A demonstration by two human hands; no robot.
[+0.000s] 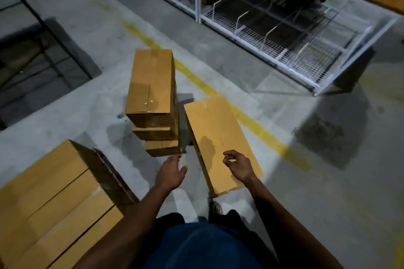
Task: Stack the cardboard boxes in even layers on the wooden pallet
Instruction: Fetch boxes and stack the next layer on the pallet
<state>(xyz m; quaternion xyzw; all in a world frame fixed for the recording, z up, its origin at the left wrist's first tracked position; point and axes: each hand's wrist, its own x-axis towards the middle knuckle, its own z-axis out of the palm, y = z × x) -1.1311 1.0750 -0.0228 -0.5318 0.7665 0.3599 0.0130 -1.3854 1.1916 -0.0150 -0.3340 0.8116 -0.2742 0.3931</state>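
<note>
Box [220, 142] lies flat under loosely curled, unladen right hand [239, 165]; left hand [171, 172] spread beside it.

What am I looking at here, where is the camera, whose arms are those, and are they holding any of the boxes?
There is one picture, taken by a wide-angle camera worn on a person's head, looking down at a concrete floor. No machine is involved; the two bare arms belong to that person. The left hand is open, reaching forward. The right hand hovers over a single cardboard box lying on the floor, fingers loosely curled. Neither hand holds anything. Beyond the left hand stands a stack of cardboard boxes, slightly uneven. At the lower left are more boxes packed side by side; what they rest on is hidden. A yellow floor line and white wire shelving lie behind.
</note>
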